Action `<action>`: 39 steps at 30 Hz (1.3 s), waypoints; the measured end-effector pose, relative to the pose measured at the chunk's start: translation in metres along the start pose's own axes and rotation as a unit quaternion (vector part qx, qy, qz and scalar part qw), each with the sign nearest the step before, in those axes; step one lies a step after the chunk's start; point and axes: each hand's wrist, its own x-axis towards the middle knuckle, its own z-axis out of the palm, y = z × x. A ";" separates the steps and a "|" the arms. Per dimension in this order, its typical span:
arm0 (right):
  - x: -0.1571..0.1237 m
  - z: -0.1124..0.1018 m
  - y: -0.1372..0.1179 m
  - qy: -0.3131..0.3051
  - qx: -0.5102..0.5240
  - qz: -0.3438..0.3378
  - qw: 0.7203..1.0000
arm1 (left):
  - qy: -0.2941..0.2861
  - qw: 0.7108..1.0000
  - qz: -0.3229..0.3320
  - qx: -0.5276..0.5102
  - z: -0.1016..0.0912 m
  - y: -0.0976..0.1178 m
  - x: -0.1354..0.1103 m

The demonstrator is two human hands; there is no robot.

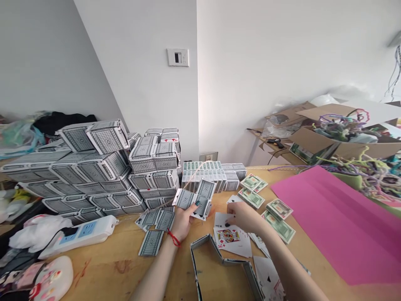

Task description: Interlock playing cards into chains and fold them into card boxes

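Note:
My left hand [183, 223] grips a few playing cards [205, 194], patterned backs up, with the thumb across them. My right hand [246, 215], fingers curled down, pinches at a white-faced playing card [223, 218] on a loose face-up pile; the fingertips are partly hidden. A king of diamonds [228, 237] lies just below it. Nearer me stands an angular frame [239, 262] made of folded cards. Several face-down cards [151, 243] rest left of my left wrist. More face-up cards [267, 274] lie partly under my right forearm.
Stacked card-covered boxes [108, 136] rise at the left, with a row of card packs [200, 173] behind my hands. Green card decks [278, 225] and a pink sheet [338, 225] lie right. A power strip [84, 234] sits left; cardboard boxes [357, 148] hold yarn at the back right.

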 end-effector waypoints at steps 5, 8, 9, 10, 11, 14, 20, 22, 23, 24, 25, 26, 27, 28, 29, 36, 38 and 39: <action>-0.003 -0.013 -0.002 0.084 0.211 -0.010 0.974 | 0.006 0.999 -0.041 -0.031 -0.002 0.005 -0.001; -0.006 -0.017 -0.006 0.093 0.347 -0.017 0.933 | -0.005 0.997 -0.059 -0.045 -0.002 0.006 -0.001; -0.006 -0.018 -0.008 0.096 0.368 -0.019 0.925 | -0.008 0.997 -0.063 -0.050 -0.001 0.006 -0.001; -0.007 -0.018 -0.009 0.102 0.378 -0.020 0.920 | -0.010 0.996 -0.066 -0.054 -0.001 0.006 -0.001; -0.007 -0.018 -0.009 0.107 0.381 -0.019 0.918 | -0.011 0.996 -0.067 -0.056 -0.001 0.006 -0.001; -0.008 -0.018 -0.010 0.124 0.373 -0.014 0.919 | -0.015 0.996 -0.062 -0.054 -0.001 0.007 -0.002; -0.007 -0.015 -0.011 0.116 0.333 -0.018 0.936 | -0.030 0.997 -0.062 -0.020 -0.003 0.004 -0.002; -0.004 -0.012 -0.011 0.101 0.338 -0.025 0.936 | -0.035 0.998 -0.058 -0.008 -0.003 0.003 -0.002; -0.002 -0.011 -0.010 0.091 0.343 -0.029 0.934 | -0.037 0.998 -0.057 -0.001 -0.003 0.003 -0.002; 0.000 -0.009 -0.010 0.083 0.348 -0.030 0.933 | -0.037 0.998 -0.056 0.006 -0.002 0.002 -0.002; 0.001 -0.008 -0.008 0.077 0.350 -0.027 0.933 | -0.035 0.998 -0.055 0.012 -0.002 0.002 -0.003; 0.002 -0.007 -0.007 0.073 0.350 -0.020 0.934 | -0.033 0.998 -0.053 0.019 -0.001 0.002 -0.003; 0.003 -0.006 -0.006 0.069 0.349 -0.012 0.935 | -0.033 0.998 -0.049 0.025 0.000 0.002 -0.003; 0.003 -0.006 -0.004 0.062 0.348 -0.004 0.935 | -0.035 0.998 -0.044 0.030 0.001 0.002 -0.003; 0.003 -0.007 -0.003 0.054 0.350 0.002 0.935 | -0.039 0.998 -0.039 0.036 0.001 0.002 -0.004; 0.003 -0.009 0.001 0.008 0.403 0.015 0.915 | -0.072 0.995 -0.008 0.066 0.000 0.002 -0.005; 0.004 -0.008 0.003 0.001 0.410 0.010 0.912 | -0.076 0.994 0.013 0.078 -0.002 0.001 -0.004; 0.005 -0.008 0.005 -0.002 0.409 0.007 0.913 | -0.081 0.993 0.023 0.086 -0.003 0.001 -0.004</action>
